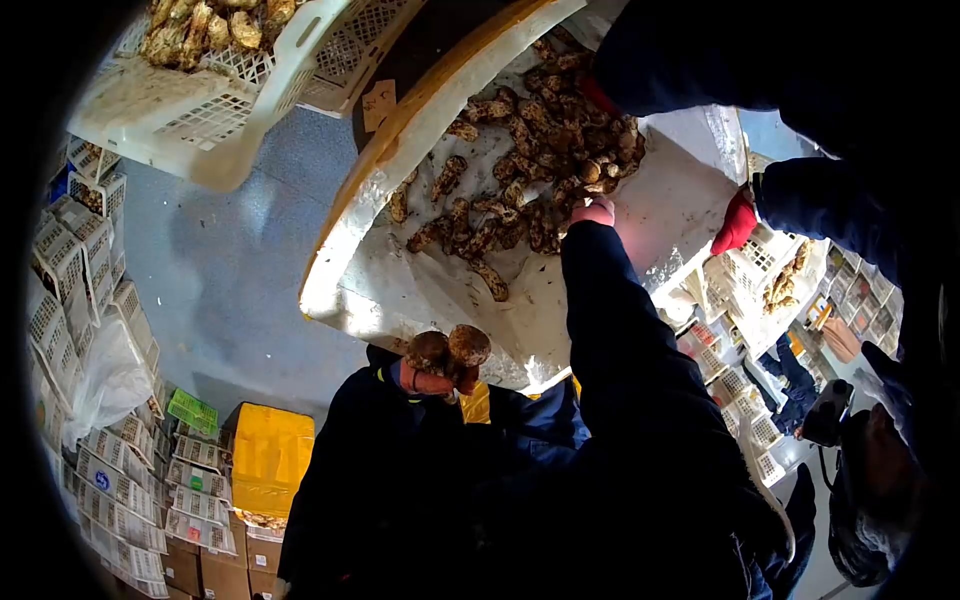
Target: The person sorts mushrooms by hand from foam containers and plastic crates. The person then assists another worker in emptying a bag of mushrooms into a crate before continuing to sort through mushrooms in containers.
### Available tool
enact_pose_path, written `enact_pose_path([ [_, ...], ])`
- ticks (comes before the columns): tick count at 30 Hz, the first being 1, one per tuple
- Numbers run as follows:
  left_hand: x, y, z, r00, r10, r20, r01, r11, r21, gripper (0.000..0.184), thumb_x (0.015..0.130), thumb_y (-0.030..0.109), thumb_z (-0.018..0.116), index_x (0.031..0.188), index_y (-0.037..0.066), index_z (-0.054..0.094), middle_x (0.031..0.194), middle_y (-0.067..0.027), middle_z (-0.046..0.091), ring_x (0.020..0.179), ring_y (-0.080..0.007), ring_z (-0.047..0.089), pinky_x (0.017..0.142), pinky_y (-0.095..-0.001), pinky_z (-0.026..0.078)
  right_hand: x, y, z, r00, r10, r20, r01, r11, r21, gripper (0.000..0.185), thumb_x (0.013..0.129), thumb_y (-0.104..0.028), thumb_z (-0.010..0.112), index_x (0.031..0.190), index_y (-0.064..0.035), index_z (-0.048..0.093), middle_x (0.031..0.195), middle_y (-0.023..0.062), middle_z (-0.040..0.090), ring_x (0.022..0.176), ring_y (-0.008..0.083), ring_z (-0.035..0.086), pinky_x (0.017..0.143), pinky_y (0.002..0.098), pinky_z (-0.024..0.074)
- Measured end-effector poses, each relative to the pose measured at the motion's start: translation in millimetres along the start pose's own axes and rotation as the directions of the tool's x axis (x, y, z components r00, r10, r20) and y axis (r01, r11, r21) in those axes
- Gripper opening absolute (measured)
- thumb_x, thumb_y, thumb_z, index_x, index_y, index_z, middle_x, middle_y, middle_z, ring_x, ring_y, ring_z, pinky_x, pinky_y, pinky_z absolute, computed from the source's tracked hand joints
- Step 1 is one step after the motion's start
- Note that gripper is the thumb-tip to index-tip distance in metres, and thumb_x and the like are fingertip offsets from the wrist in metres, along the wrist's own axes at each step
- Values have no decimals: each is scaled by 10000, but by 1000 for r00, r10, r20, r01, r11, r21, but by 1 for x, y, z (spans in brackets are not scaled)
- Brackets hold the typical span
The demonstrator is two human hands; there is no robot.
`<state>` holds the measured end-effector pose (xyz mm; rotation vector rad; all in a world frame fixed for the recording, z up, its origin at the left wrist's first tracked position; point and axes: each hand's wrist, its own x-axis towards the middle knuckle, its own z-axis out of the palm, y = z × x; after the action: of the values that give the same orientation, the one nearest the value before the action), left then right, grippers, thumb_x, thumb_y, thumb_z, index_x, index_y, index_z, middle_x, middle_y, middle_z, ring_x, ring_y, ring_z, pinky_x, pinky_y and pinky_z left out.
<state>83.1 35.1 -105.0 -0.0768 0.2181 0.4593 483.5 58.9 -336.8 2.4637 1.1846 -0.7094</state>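
Note:
My left hand (425, 381), in a reddish glove, is closed around mushrooms at the near edge of the table. Two brown caps (448, 348) show above its fingers; their stems are mostly hidden. Out over the table reaches my right hand (595, 211), in a pink glove, at the near side of a heap of brown, mottled mushrooms (540, 150). Its fingers are too small and bright to tell whether they grip anything. Several loose mushrooms (450, 177) lie left of the heap on the white-covered table (470, 315).
At right, another person's red-gloved hand (735, 222) is at the table edge; their other hand is at the heap. A white basket (200, 125) of mushrooms stands at upper left. Below left are a yellow box (272, 460) and stacked crates (120, 480). More baskets (750, 265) stand right.

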Motion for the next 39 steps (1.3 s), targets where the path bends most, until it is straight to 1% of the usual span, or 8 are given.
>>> enact_pose_path([
  [1,2,3,2,1000,-1,6,1,1000,9,617,668,57,642,1207,-36,356,924,-193,548,821,-271,572,694,-350,481,-40,-55,-58,978,209,-23,-210,976,-51,361,718,-350,557,934,-61,554,934,115,561,913,254,525,801,315,427],
  [3,5,2,5,999,44,25,-43,999,-13,617,673,59,639,1208,-43,350,917,-196,548,820,-272,571,685,-349,483,-65,-73,-73,972,229,-45,-228,973,21,508,692,-450,565,1000,-48,529,1001,147,538,959,258,509,814,323,421],
  [7,2,4,-1,1000,-3,15,1,993,118,603,681,61,633,1201,-57,350,913,-200,546,819,-278,571,679,-352,488,-31,-78,-44,980,182,-81,-179,983,44,514,688,-437,577,1024,-53,518,1032,149,517,987,266,484,834,329,401],
  [17,11,6,11,993,102,63,-102,995,-7,574,680,58,636,1179,-58,377,924,-191,551,829,-281,572,710,-387,484,-21,-67,-68,982,125,-140,-104,983,150,542,678,-406,607,1084,-65,490,1112,153,465,1057,284,419,885,342,350],
  [24,1,7,14,995,-16,-96,14,1000,-25,543,681,80,636,1157,-41,404,945,-179,553,831,-268,570,709,-372,473,-18,-33,-91,964,107,-243,-38,962,272,572,672,-384,628,1125,-73,471,1168,156,428,1106,297,373,920,352,314],
  [30,4,0,-2,992,56,112,-53,998,-25,531,710,46,626,1186,-12,397,1035,-137,537,935,-235,549,783,-364,451,70,-23,-126,990,25,-136,-12,995,95,602,666,-365,646,1161,-80,455,1215,158,397,1148,308,335,950,360,283],
  [32,2,3,4,999,17,48,-15,999,-41,528,712,54,627,1182,-17,397,1032,-136,535,935,-238,549,778,-357,453,77,-30,-132,995,-4,-105,12,997,74,613,664,-358,652,1173,-82,449,1231,159,386,1162,312,322,960,363,273],
  [39,-1,-6,4,997,36,-72,-37,999,-13,652,645,187,696,1176,-22,380,927,-183,538,831,-286,561,708,-383,474,-34,-86,-102,958,-265,-105,285,895,342,656,657,-336,673,1214,-91,430,1287,162,350,1212,325,276,996,372,237],
])
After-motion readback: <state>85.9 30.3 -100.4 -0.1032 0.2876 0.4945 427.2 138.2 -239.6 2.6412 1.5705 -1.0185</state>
